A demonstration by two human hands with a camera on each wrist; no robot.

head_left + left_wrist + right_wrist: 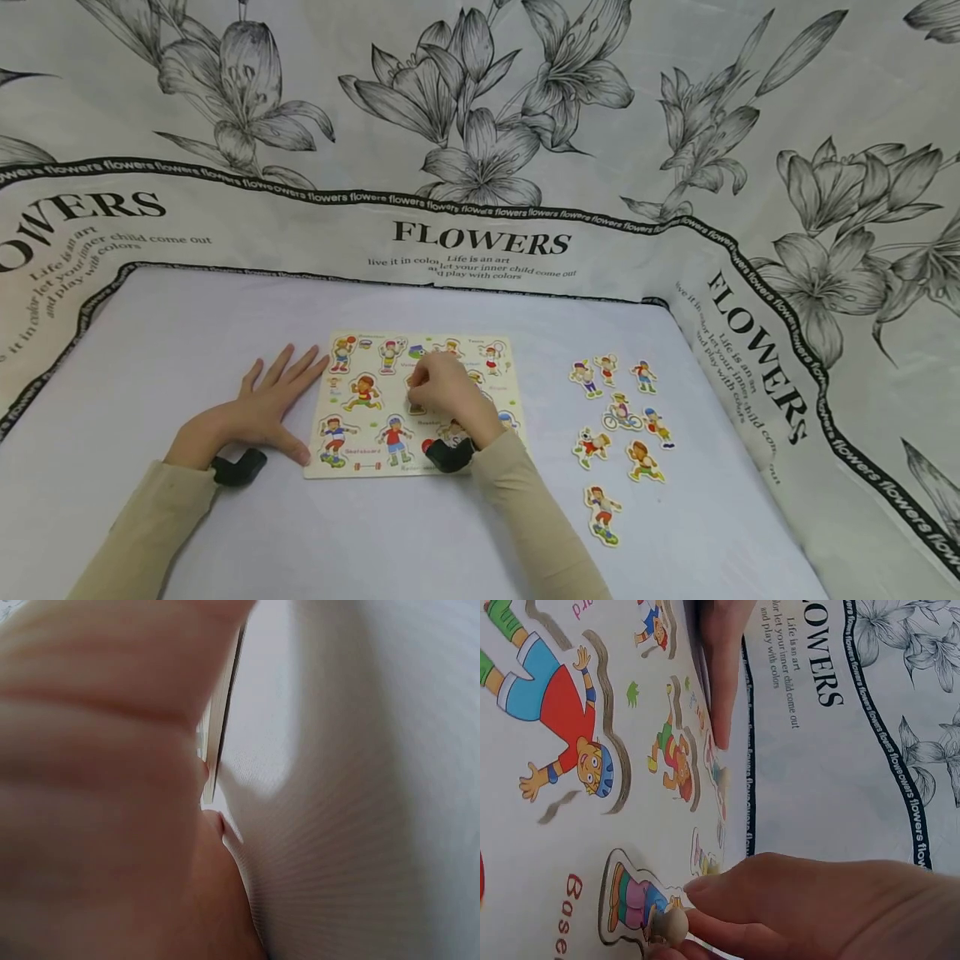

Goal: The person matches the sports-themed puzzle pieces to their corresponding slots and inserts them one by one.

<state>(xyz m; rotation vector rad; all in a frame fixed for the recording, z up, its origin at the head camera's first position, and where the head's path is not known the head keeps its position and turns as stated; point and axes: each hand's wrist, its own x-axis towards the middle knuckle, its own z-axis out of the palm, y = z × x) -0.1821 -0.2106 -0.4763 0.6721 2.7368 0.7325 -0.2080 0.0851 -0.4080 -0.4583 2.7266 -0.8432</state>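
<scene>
A flat puzzle board (pixel 390 406) printed with children playing sports lies on the white table. My right hand (pixel 446 392) is over its middle, pinching a baseball-player puzzle piece (pixel 634 900) at its round wooden knob (pixel 671 925). This piece sits at its outlined spot on the board, beside the printed word partly reading "Base". With fingers spread straight, my left hand (pixel 262 408) rests at the board's left edge, fingertips and thumb right at the rim. The left wrist view is mostly filled by the palm, with the board's edge (pixel 220 720) behind it.
To the right of the board lie several loose sports-figure pieces, among them a cyclist (pixel 621 412), a runner (pixel 643 461) and a skateboarder (pixel 602 517). A flower-printed cloth (pixel 480 242) rises behind the table and along both sides.
</scene>
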